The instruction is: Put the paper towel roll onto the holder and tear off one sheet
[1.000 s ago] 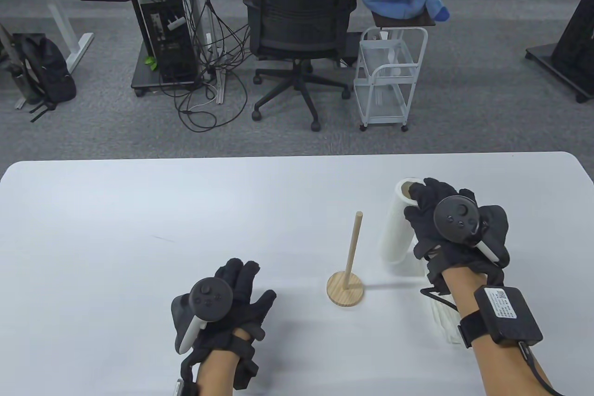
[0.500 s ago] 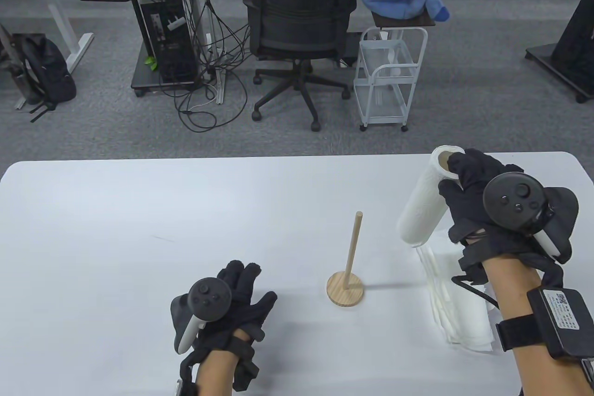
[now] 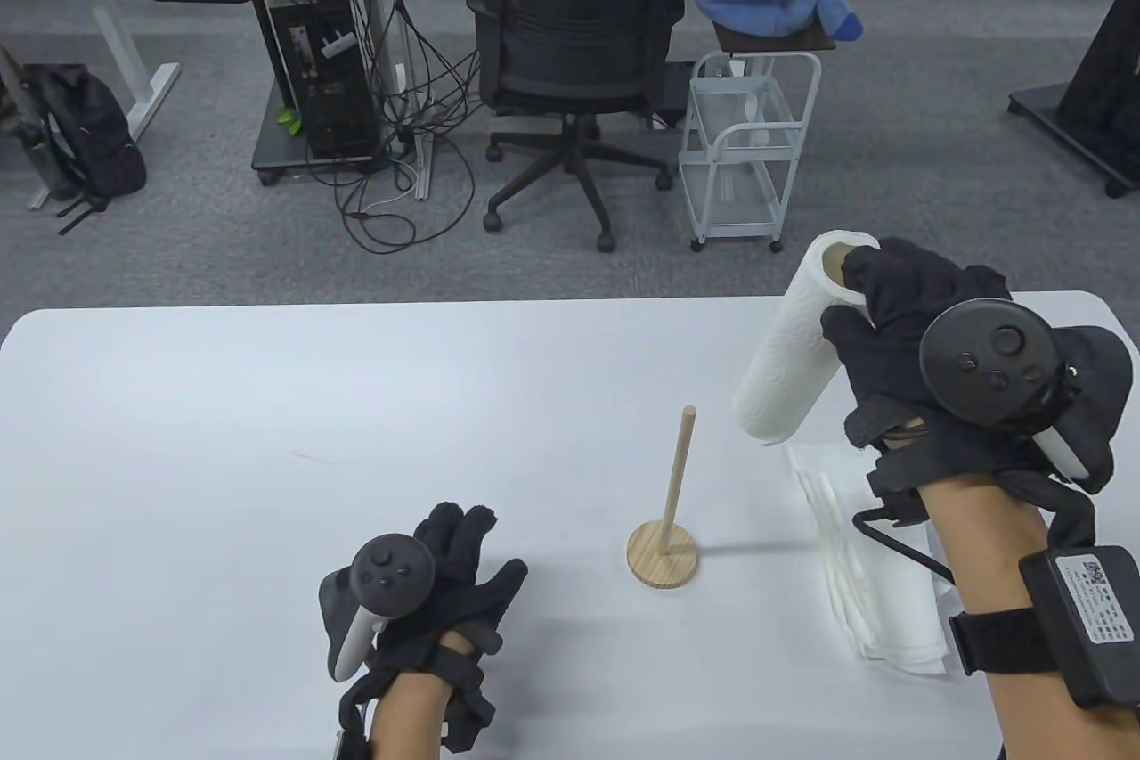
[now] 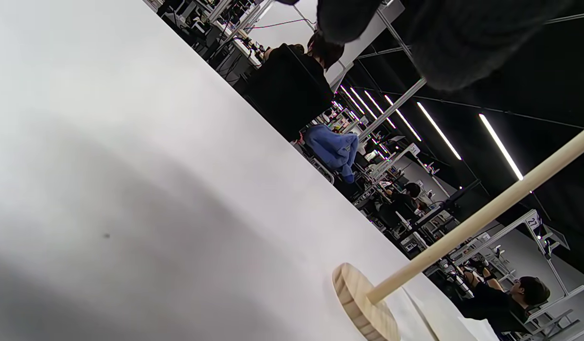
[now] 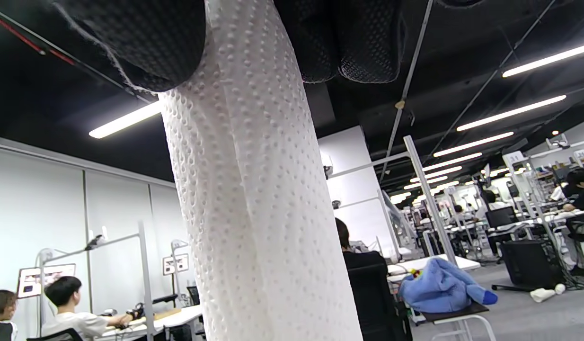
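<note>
My right hand (image 3: 877, 314) grips a white paper towel roll (image 3: 788, 350) near its top end and holds it tilted in the air, up and to the right of the holder. In the right wrist view the roll (image 5: 259, 203) fills the middle, with gloved fingers (image 5: 363, 38) wrapped round its top. The wooden holder (image 3: 663, 553) stands on the table with its thin rod (image 3: 677, 475) upright and bare. My left hand (image 3: 454, 564) rests flat on the table to the left of the holder, holding nothing. The left wrist view shows the holder's base (image 4: 363, 303) and rod (image 4: 486, 218).
A stack of loose white paper sheets (image 3: 877, 573) lies on the white table (image 3: 267, 439) under my right forearm. Beyond the far edge stand an office chair (image 3: 574, 38) and a white wire cart (image 3: 748, 145).
My right hand has lifted the roll off the table, first up and to the right, then higher and slightly back left, uncovering the sheets below. The left hand has barely moved.
</note>
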`<state>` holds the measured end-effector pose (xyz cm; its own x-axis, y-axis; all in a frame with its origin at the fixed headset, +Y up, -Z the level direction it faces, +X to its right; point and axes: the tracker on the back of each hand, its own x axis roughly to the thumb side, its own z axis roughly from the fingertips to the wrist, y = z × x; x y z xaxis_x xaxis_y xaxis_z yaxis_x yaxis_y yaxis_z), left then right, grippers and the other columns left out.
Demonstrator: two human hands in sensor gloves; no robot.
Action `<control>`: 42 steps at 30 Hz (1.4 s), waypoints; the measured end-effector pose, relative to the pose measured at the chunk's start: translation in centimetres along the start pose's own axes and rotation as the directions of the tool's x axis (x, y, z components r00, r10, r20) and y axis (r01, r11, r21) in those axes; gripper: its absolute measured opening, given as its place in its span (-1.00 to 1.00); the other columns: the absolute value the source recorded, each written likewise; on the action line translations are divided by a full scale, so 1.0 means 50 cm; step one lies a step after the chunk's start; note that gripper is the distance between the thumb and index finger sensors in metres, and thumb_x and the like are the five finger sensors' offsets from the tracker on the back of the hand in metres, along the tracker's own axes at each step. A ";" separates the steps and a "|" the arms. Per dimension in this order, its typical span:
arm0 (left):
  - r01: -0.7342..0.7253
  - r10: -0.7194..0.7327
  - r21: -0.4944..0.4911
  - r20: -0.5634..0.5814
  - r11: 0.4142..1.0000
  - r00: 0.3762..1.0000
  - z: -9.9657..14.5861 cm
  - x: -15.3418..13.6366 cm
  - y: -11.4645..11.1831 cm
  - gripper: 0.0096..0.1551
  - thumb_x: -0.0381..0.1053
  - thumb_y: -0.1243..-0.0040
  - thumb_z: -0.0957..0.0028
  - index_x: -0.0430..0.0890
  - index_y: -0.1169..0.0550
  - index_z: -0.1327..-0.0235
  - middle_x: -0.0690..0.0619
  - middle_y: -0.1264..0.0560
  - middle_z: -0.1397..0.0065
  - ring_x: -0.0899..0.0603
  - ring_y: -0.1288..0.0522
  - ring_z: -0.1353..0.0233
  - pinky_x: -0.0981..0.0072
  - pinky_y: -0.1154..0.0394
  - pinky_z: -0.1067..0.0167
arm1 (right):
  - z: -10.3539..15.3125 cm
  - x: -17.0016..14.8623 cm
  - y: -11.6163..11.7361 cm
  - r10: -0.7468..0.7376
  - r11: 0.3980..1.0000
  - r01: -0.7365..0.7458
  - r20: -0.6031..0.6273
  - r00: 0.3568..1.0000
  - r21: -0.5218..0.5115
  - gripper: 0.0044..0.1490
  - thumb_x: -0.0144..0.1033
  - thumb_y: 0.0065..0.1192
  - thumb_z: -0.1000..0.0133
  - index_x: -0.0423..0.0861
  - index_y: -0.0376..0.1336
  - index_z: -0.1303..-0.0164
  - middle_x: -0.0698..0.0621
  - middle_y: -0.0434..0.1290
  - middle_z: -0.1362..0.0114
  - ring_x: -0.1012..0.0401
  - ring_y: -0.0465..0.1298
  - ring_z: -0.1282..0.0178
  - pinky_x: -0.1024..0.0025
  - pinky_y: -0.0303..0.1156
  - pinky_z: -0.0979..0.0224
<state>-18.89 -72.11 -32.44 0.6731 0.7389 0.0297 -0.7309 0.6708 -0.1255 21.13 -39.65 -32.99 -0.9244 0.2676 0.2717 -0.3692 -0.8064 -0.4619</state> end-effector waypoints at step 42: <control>-0.033 0.033 -0.034 0.002 0.999 0.999 -0.006 -0.007 -0.008 -0.10 0.29 -0.20 -0.03 0.06 -0.12 -0.55 -0.08 0.18 -0.63 -0.44 0.18 -0.63 -0.46 0.09 -0.43 | 0.007 0.071 0.113 -0.009 0.997 0.003 0.081 0.997 0.075 -0.31 0.08 0.16 -0.16 0.17 -0.01 -0.44 -0.20 0.16 -0.56 -0.17 0.28 -0.55 -0.31 -0.03 -0.58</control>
<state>-18.81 -72.63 -32.69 0.6485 0.7607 0.0280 -0.7484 0.6438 -0.1597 15.81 -43.45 -34.37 -0.9104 0.2312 0.3432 -0.3635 -0.8431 -0.3963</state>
